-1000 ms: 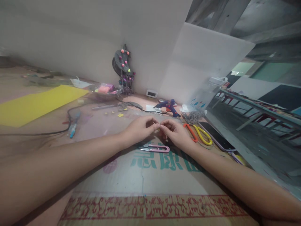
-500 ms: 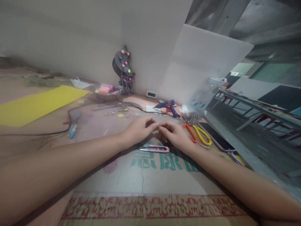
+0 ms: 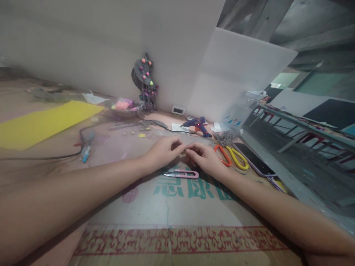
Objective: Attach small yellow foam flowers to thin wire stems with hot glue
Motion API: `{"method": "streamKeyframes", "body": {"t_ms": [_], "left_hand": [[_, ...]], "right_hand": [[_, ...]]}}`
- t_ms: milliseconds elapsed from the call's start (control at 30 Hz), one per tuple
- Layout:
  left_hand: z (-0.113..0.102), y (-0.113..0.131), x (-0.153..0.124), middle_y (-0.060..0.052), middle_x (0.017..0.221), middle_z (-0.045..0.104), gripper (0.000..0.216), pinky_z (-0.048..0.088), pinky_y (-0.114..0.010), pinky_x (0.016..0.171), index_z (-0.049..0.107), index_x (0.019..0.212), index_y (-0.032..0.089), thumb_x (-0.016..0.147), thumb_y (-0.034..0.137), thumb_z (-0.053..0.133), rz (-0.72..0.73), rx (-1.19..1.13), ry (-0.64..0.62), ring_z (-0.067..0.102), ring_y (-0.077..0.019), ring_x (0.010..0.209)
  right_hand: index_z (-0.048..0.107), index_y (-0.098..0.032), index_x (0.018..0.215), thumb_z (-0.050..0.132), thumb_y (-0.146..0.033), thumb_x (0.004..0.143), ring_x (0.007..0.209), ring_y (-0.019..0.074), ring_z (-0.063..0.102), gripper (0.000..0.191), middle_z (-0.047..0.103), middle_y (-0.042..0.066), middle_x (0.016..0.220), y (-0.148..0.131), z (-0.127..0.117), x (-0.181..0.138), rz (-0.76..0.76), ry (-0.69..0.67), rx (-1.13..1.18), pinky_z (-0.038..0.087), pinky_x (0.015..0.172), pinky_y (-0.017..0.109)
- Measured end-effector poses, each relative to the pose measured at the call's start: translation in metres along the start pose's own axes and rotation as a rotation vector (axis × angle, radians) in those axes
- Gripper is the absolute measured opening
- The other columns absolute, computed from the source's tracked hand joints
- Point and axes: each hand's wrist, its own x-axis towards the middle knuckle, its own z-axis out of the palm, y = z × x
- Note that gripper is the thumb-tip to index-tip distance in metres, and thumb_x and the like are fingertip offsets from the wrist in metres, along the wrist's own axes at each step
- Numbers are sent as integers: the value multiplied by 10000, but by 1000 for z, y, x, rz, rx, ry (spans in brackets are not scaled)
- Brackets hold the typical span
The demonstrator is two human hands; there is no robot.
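Observation:
My left hand (image 3: 166,152) and my right hand (image 3: 202,157) meet fingertip to fingertip above the table. Both are pinched around something tiny and yellowish that is mostly hidden by the fingers. Just below them lie pink thread snips (image 3: 183,173), blades pointing left. Scissors with one orange and one yellow handle (image 3: 237,158) rest right beside my right hand. Behind the hands a blue glue gun (image 3: 197,125) with a small red light stands near a white paper piece (image 3: 179,127). Small yellow flower-shaped pieces (image 3: 141,135) are scattered beyond my left hand.
Yellow sheet (image 3: 50,122) lies at left, near a black cable (image 3: 82,138) and a blue-tipped pen (image 3: 86,153). A phone (image 3: 253,159) sits by the right edge. Farther back are a bowl of coloured clay-like lumps (image 3: 126,107), a grey moon-shaped ornament (image 3: 142,75) and a grey cord bundle (image 3: 229,136).
Both hands stay pinched together in nearly the same place, with only slight finger movement. The whole view has shifted a little.

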Motion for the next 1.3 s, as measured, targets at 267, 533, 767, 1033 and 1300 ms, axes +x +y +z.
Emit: {"method": "streamKeyframes", "body": {"t_ms": [267,533,767,1033,1300], "left_hand": [[1,-4,0,-15,755,638,313,361,-265,599,603,814,161,918,407,440,19,-20,1,548,-154,686],[6,-18,4,-27,777,647,418,442,-271,667,624,917,177,954,467,325,-52,-243,105,597,-165,743],[2,-21,8,7,687,581,276,419,-255,643,520,730,188,916,353,401,-145,-243,231,554,-139,667],[-2,-13,4,17,578,505,400,385,-268,630,454,594,191,936,344,315,-99,-91,197,511,-149,624],[-1,-14,6,-30,798,677,326,447,-276,708,619,782,170,920,374,406,-132,-109,161,615,-170,767]], "right_hand": [[607,-189,904,533,-336,874,517,113,557,168,617,-18,654,1,1,2,2,33,14,444,487,230],[591,-194,867,535,-368,869,524,122,542,183,592,-19,643,2,1,2,-5,47,23,430,495,242],[571,-197,881,538,-389,871,525,120,536,195,594,-24,644,3,1,2,-1,60,42,437,519,250],[573,-195,888,533,-395,874,519,115,523,204,588,-23,646,3,2,2,-7,66,25,427,502,241],[567,-197,883,537,-363,872,511,110,544,169,603,-21,643,3,2,2,5,58,42,423,476,226]]}}
